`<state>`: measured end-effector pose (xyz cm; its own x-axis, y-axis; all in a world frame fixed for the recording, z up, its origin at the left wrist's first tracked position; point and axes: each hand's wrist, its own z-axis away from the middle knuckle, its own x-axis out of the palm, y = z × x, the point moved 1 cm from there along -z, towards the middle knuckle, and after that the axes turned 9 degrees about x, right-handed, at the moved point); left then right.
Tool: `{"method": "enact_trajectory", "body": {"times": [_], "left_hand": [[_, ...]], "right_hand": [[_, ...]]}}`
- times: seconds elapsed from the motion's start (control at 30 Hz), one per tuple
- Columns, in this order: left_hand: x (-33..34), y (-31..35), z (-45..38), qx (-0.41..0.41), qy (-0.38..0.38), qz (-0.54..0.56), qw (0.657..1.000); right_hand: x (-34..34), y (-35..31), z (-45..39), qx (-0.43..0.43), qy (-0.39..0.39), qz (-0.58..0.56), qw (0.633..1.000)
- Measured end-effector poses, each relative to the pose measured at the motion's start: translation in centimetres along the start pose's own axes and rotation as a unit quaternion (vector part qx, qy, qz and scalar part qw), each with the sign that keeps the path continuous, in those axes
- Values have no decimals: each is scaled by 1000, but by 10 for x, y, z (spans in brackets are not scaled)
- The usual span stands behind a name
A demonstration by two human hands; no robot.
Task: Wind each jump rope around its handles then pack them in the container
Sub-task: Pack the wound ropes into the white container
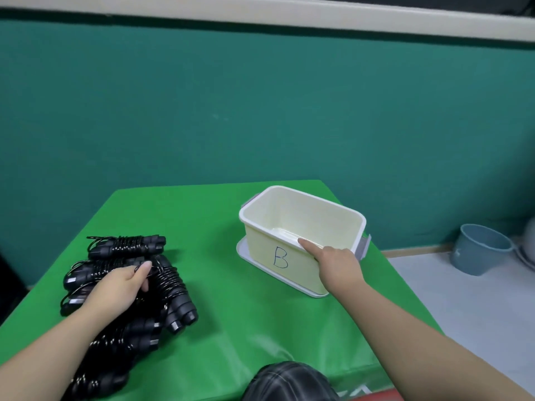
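Several black jump ropes (127,246), each wound round its handles, lie in a pile on the left of the green table (231,314). My left hand (120,287) rests on the pile and its fingers curl round one wound rope (170,287). A pale yellow container (301,224) marked "B" stands on its white lid at the right, and nothing shows inside it. My right hand (335,263) grips the container's near rim, thumb over the edge.
A blue bucket (479,248) stands on the floor at the far right, beyond the table's edge. A teal wall runs behind the table. A dark plaid garment (289,382) shows at the bottom edge.
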<state>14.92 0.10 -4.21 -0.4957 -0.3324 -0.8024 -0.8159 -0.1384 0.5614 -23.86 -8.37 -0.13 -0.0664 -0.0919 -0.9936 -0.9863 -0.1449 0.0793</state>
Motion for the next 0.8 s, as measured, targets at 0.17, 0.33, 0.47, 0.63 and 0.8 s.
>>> {"method": "enact_trajectory", "body": {"times": [0.17,0.33,0.47,0.63,0.8], "left_hand": [[9,9,2,-6,-8,-31,999],[19,25,5,3,-32,-98,995],[25,34,8,7,-46,-106,993],[26,53,12,25,-51,-61,997],[20,77,20,54,-47,-26,997]], "right_hand": [[-2,28,18,29,-6,15,999],[3,51,32,68,-5,26,997],[2,63,40,110,-9,11,994],[7,68,42,124,-10,-36,992],[1,68,37,123,-26,-23,992]]}}
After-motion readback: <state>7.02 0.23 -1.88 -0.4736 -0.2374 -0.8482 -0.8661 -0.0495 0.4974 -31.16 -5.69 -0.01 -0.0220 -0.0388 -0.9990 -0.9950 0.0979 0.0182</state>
